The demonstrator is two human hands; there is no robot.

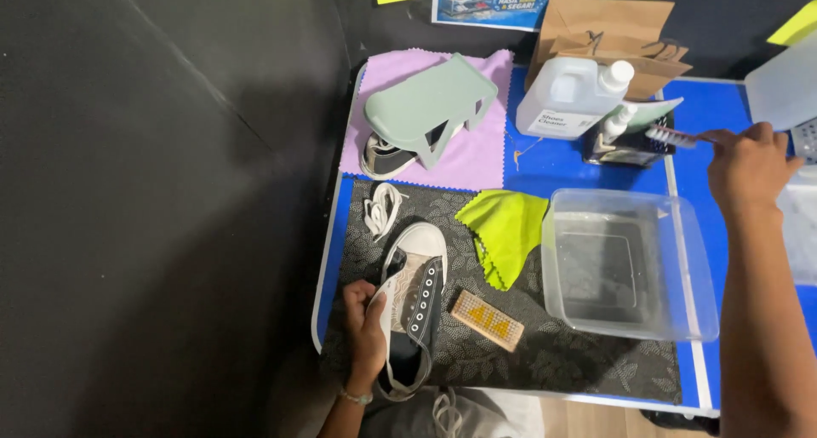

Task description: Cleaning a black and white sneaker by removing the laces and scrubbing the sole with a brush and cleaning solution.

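My left hand (pixel 364 326) grips the side of a black and white canvas sneaker (pixel 414 297) that lies laceless on a dark patterned mat (pixel 553 353). Far to the right, my right hand (pixel 749 161) holds a small brush (pixel 672 136) by its handle, bristles pointing left beside a white cleaner jug (pixel 566 97). A loose white lace (pixel 381 206) lies just beyond the sneaker's toe. Close to the right of the sneaker lies a wooden scrub brush (pixel 487 320).
A clear plastic tub (pixel 628 263) stands at the mat's right, a lime green cloth (pixel 504 227) left of it. Farther back, a second sneaker sits under a grey-green shoe stand (pixel 430 104) on a lilac cloth (pixel 477 153). A brown paper bag (pixel 608 29) leans behind the jug.
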